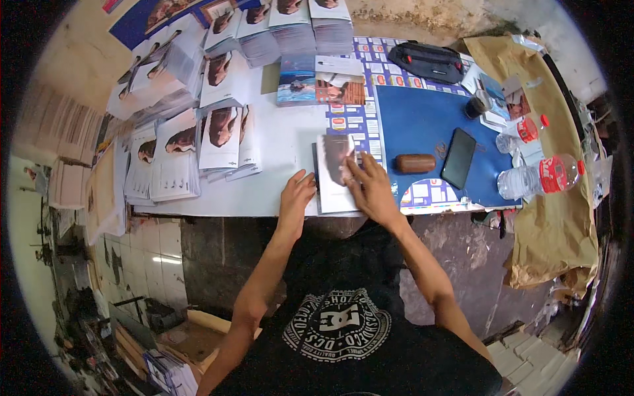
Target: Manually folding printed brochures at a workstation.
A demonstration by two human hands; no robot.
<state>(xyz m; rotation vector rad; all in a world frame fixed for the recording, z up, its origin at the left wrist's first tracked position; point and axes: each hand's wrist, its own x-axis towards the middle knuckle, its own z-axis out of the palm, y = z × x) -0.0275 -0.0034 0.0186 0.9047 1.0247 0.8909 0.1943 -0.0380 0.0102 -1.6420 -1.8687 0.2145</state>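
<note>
A booklet with a white cover and a dark brown picture lies upright before me near the table's front edge. My right hand rests on its right side, fingers spread over the cover. Just left of the booklet, my left hand hovers with loosely bent fingers, apart from one another and holding nothing. Whether the left fingertips touch the booklet's edge I cannot tell. Beyond it lie colourful printed sheets, blue on the left and reddish brown on the right.
Stacks of similar booklets fill the table's left and back left. To the right, a blue mat bears a brown case, a black phone and a dark cup. Plastic bottles lie at the right edge; a black pouch lies behind.
</note>
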